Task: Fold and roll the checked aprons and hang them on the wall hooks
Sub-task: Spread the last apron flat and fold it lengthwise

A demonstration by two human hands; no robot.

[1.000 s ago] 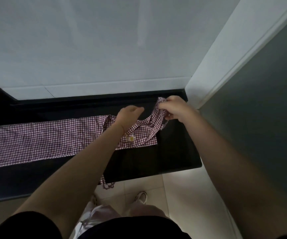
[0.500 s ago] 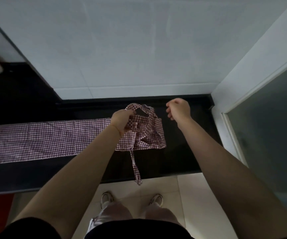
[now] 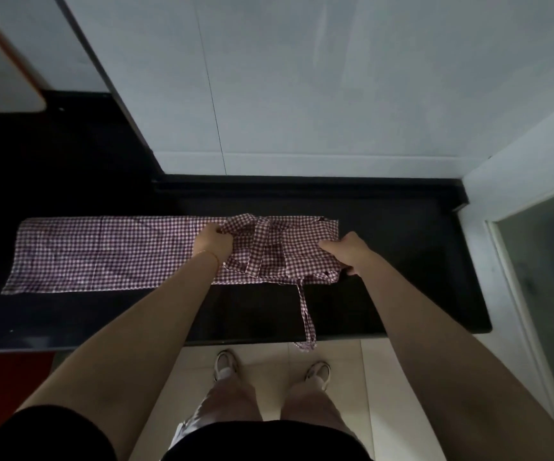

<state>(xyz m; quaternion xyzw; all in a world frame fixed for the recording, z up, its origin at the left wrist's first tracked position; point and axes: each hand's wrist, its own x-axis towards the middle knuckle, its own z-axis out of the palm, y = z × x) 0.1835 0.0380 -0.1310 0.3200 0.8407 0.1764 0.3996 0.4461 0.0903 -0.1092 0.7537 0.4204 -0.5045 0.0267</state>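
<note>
A red-and-white checked apron (image 3: pixel 102 254) lies folded into a long strip on the black counter (image 3: pixel 402 294). Its right end is bunched, with straps piled on top. My left hand (image 3: pixel 210 242) grips the bunched cloth near the strip's middle. My right hand (image 3: pixel 345 252) holds the apron's right end at its near corner, fingers curled over the edge. One strap (image 3: pixel 307 314) trails from the right end across the counter and hangs over its front edge.
A pale tiled wall (image 3: pixel 302 94) rises behind the counter. A white frame and a glass panel (image 3: pixel 548 277) stand at the right. A dark recess (image 3: pixel 36 154) lies at the back left. My feet (image 3: pixel 225 364) stand on light floor tiles below.
The view has shifted so more of the counter shows. My right hand came down from above the counter onto the apron's right end. The bunched end now lies flatter.
</note>
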